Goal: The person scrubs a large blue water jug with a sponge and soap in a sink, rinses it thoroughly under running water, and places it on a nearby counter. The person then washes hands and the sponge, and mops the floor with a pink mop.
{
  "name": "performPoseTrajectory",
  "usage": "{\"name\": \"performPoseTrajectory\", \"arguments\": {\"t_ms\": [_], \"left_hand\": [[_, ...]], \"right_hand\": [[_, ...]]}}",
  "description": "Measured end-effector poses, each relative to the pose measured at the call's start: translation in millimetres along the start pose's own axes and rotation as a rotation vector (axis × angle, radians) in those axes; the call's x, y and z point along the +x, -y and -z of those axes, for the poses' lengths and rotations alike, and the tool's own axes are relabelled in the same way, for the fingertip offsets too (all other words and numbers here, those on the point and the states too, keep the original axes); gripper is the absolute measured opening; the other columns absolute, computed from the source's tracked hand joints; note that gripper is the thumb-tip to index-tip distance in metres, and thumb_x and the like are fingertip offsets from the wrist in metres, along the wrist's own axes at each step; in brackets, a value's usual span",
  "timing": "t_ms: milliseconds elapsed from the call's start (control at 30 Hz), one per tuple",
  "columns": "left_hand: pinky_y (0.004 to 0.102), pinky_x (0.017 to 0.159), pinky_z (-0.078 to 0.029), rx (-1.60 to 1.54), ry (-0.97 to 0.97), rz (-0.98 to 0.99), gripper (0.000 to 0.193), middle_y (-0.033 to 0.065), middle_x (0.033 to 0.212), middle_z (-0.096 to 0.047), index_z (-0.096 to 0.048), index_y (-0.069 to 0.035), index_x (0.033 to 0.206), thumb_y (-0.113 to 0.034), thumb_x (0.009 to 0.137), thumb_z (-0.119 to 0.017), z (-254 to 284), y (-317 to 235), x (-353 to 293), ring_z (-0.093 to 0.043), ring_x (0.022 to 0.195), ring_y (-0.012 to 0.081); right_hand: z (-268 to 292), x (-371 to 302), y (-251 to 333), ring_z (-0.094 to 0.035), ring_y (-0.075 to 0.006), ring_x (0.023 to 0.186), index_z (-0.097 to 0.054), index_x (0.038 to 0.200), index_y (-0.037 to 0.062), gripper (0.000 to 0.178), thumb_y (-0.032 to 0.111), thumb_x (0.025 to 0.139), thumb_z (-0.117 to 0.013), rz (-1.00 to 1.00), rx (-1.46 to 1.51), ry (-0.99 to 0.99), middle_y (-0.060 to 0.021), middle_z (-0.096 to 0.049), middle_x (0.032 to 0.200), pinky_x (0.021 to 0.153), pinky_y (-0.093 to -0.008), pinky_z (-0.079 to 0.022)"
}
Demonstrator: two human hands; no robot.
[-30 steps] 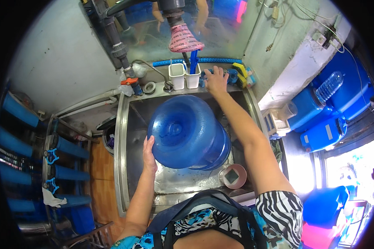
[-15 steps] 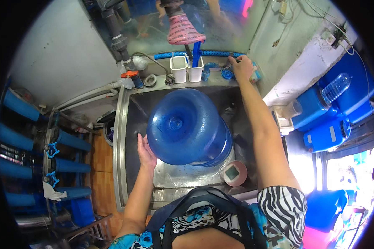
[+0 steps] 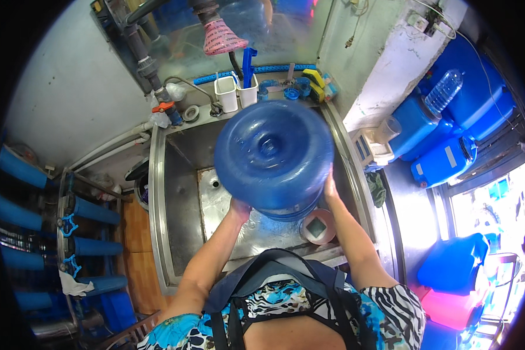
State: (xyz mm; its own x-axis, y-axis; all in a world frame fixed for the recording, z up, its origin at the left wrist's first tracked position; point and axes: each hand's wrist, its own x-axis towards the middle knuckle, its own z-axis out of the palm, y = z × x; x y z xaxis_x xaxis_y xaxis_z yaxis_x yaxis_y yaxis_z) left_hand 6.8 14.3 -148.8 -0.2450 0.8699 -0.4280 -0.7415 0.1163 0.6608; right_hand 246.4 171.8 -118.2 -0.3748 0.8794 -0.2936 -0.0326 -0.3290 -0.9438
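Observation:
A large round blue water jug stands bottom-up over the metal sink, its dimpled base facing me. My left hand presses against its lower left side, fingers partly hidden behind the wall of the jug. On the opposite side my right hand holds it, most of the fingers out of sight. A pink round tub with a dark green and white square piece in it sits in the sink, below the jug and close to my right wrist.
On the back ledge are two white containers, one with a blue-handled tool, a blue cap-like piece and yellow-and-black sponges. A pink-wrapped pipe end hangs above. Blue jerrycans stand at right; blue cylinders line the left.
My right hand has left the back ledge and come down to the jug's right side. The jug has shifted and turned, and my left hand has moved round lower on it.

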Motion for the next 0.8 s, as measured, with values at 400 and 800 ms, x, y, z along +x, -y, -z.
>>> {"name": "performPoseTrajectory", "arguments": {"t_ms": [400,800], "left_hand": [[0.0354,0.100,-0.034,0.315,0.267,-0.232,0.056,0.0027,0.121,-0.056,-0.054,-0.013,0.123,-0.059,0.096,-0.038,-190.8,-90.4,-99.3,-0.048,0.112,0.0163],[0.0309,0.090,-0.042,0.135,0.420,-0.306,0.041,0.0024,0.100,-0.055,-0.052,-0.011,0.108,-0.047,0.101,-0.034,-177.2,-43.0,-104.4,-0.051,0.094,0.0137]], "right_hand": [[60.1,-124.6,128.0,-0.055,-0.0255,0.110,-0.040,0.136,0.0005,0.074,0.061,0.095,-0.033,0.478,0.404,-0.271,-0.0152,-0.054,0.124,0.093,-0.0373,-0.047],[78.5,-166.8,72.5,-0.045,-0.0270,0.122,-0.031,0.142,0.0011,0.075,0.060,0.095,-0.035,0.555,0.397,-0.434,-0.0165,-0.042,0.137,0.098,-0.0389,-0.044]]}}
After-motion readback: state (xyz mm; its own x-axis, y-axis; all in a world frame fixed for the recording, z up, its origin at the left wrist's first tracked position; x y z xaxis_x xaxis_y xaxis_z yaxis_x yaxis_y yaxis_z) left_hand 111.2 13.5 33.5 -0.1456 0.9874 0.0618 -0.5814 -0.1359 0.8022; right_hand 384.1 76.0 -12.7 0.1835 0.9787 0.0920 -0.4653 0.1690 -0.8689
